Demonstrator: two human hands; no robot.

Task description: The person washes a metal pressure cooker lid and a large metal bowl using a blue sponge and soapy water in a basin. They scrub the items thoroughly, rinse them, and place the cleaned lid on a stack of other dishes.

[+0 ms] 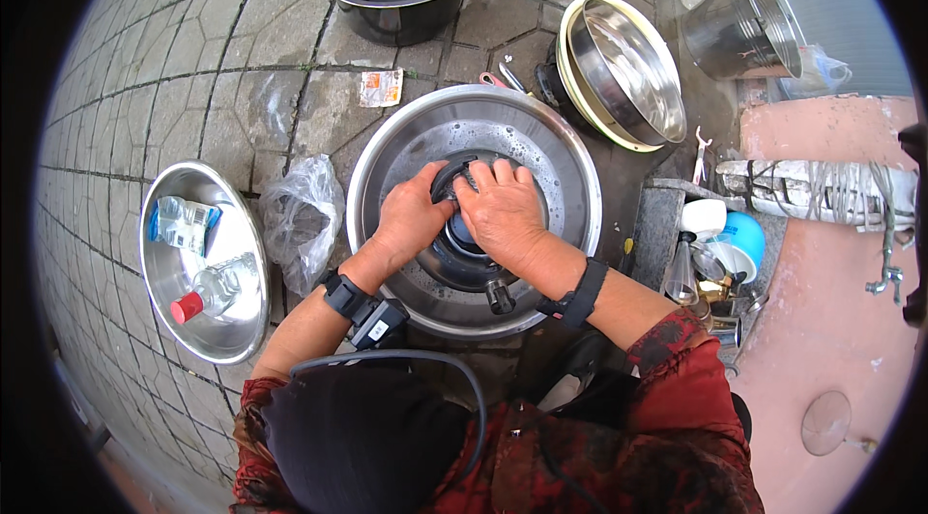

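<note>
A large stainless steel basin (580,224) with sudsy water stands on the paving before me. In it lies a dark round pot-like vessel (464,271) with a short black knob or handle (500,296) toward me. My left hand (415,213) grips a dark curved rim piece at the vessel's far left, thumb inward. My right hand (500,213) rests over the vessel's right part, fingers bent down at its inner side; whether it holds anything is hidden under the palm.
Left are a metal basin (254,289) with a red-capped bottle (210,293) and a plastic bag (304,217). Beyond are a black pot (399,17), stacked bowls (670,65) and a metal bucket (732,28). Right, cups and a blue bowl (747,239) sit by a stone ledge (656,217).
</note>
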